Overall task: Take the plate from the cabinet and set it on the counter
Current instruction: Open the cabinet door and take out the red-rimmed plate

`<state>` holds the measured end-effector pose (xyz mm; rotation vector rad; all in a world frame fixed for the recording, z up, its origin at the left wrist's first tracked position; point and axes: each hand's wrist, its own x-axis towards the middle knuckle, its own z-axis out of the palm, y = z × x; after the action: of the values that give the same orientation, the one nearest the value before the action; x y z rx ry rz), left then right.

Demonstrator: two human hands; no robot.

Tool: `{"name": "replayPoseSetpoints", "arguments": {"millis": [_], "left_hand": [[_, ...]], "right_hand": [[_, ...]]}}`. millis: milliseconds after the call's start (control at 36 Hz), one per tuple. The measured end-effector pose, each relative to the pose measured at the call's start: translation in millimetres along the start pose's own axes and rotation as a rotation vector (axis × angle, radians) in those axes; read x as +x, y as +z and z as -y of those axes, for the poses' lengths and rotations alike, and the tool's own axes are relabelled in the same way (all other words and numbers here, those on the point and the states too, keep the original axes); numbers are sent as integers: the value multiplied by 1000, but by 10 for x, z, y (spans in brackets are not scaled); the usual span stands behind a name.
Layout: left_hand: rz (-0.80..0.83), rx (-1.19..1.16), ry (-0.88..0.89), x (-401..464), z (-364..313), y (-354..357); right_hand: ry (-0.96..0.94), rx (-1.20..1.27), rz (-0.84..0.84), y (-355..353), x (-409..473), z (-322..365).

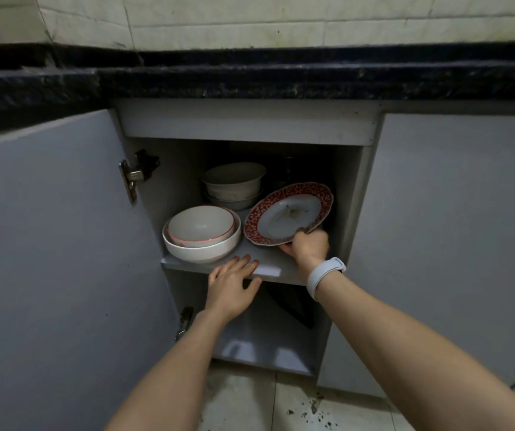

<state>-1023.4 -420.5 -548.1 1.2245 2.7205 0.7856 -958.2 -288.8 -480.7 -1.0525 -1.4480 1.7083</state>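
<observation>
A white plate with a red patterned rim (287, 213) is tilted up inside the open grey cabinet (247, 126), above the right side of the upper shelf (268, 262). My right hand (307, 247), with a white band on the wrist, grips the plate's near lower edge. My left hand (233, 284) lies flat on the front edge of that shelf, fingers apart, holding nothing. The black stone counter (281, 79) runs across the view above the cabinet.
Nested white bowls (201, 234) sit at the shelf's left front, and stacked pale bowls (234, 183) stand behind them. The cabinet door (47, 244) is swung open to the left. A closed door (455, 244) is to the right. Stained floor tiles (281, 402) lie below.
</observation>
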Motion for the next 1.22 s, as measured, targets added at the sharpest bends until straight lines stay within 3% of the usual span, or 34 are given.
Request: {"name": "replayPoseSetpoints", "arguments": {"millis": [250, 389, 500, 722, 972, 1222], "left_hand": [[46, 135, 39, -57, -54, -43], [-152, 107, -1, -319, -121, -46], [-305, 11, -110, -596, -162, -61], [-404, -143, -181, -1096, -382, -183], [-207, -268, -307, -1703, -814, -445], [139, -358, -407, -1925, -1888, -1534]], "right_hand": [[-148, -278, -89, -101, -332, -27], [-256, -428, -60, -349, -726, 27], [-295, -414, -29, -544, -945, -32], [-241, -435, 109, -1086, -1408, -240], [-110, -635, 184, -1569, -1804, -49], [47, -805, 237, -2272, -2353, 1207]]}}
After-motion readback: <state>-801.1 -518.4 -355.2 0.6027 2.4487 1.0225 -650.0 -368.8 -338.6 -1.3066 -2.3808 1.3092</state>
